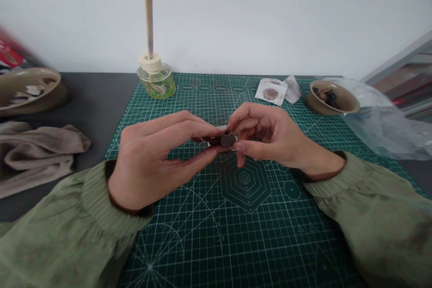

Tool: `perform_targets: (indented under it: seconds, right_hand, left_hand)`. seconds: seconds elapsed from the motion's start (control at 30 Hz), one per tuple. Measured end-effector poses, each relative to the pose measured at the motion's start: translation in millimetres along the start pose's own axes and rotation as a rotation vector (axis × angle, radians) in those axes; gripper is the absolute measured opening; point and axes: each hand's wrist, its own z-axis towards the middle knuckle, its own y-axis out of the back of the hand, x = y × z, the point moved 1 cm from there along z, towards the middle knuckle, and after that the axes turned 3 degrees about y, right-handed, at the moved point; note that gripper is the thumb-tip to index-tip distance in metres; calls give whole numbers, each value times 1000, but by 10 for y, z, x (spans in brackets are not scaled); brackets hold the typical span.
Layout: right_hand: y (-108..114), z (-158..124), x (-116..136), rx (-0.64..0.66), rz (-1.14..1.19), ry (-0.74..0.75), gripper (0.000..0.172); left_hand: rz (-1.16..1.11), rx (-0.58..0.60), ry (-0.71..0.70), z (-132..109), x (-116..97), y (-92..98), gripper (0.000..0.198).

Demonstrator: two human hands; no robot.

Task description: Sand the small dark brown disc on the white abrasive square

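Note:
A small dark brown lump (228,139) with a flat, rounded face is between my two hands, above the green cutting mat (189,238). Some white, paper-like material shows at its edges, and its exact kind is unclear. My left hand (158,155) pinches the brown lump from the left, with the thumb below and the fingers above. From the right, my right hand (266,132) grips its edge between thumb and forefinger, the other fingers curled. Fingertips cover part of the lump.
A glass reed diffuser (157,83) stands at the back left. White paper squares (270,92), one brown-stained, lie at the back right near a bowl of dark pieces (332,107) and clear plastic (378,130). Another bowl (50,92) and a brown cloth (43,153) are at left.

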Motion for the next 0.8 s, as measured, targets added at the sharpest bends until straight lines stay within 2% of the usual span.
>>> perform_targets:
  seconds: [0.1,0.23,0.57,0.8]
  right_hand:
    - [-13,9,7,-3,9,-3,48]
    - [-25,6,34,-3,-8,2,48]
    - [45,-4,-39,10,-84,85,48]
    - [50,-18,-32,15,-56,81,48]
  left_hand:
    - [-29,-12,1,-1,7,-2,9]
    - [-73,43,103,36,-29,29,5]
    - [-564,113,349,90,15,-78,13]
    - [-687,131,389,101,35,-93,22]
